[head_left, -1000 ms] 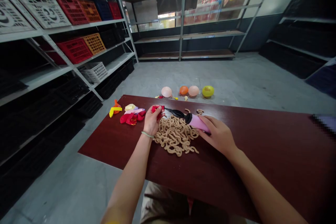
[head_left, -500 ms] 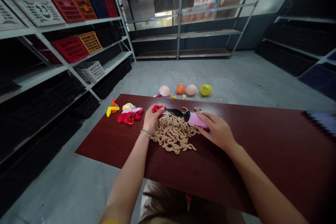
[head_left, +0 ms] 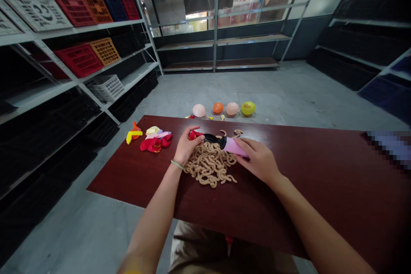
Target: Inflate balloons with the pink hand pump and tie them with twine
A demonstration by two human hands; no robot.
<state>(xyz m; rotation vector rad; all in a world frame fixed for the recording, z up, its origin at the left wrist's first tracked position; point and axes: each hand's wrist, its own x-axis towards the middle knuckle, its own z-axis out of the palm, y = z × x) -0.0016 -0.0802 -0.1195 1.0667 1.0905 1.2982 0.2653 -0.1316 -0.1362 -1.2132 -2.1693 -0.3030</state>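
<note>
My left hand (head_left: 187,145) is closed on a red balloon (head_left: 194,135) above the back left of a heap of tan, worm-shaped pieces (head_left: 210,165). My right hand (head_left: 258,158) grips a pink tool (head_left: 235,147) with a black front end (head_left: 212,138), whose tip reaches my left fingers and the red balloon. How the tip meets the balloon is too small to tell. Left of my left hand lie deflated red, pink and pale yellow balloons (head_left: 156,142), with a flat yellow one (head_left: 130,137) and an orange one (head_left: 136,128) beyond them.
The dark red table (head_left: 128,175) has a pixelated object (head_left: 390,147) at its right edge. Past its far edge, inflated balloons, among them a yellow-green one (head_left: 248,108), rest on the floor. Shelves with crates (head_left: 80,59) stand left; more racks stand behind and right.
The camera view has shifted slightly. My left fingers have moved over the black front end, and the index finger is now raised. The tool is still in my right hand.
</note>
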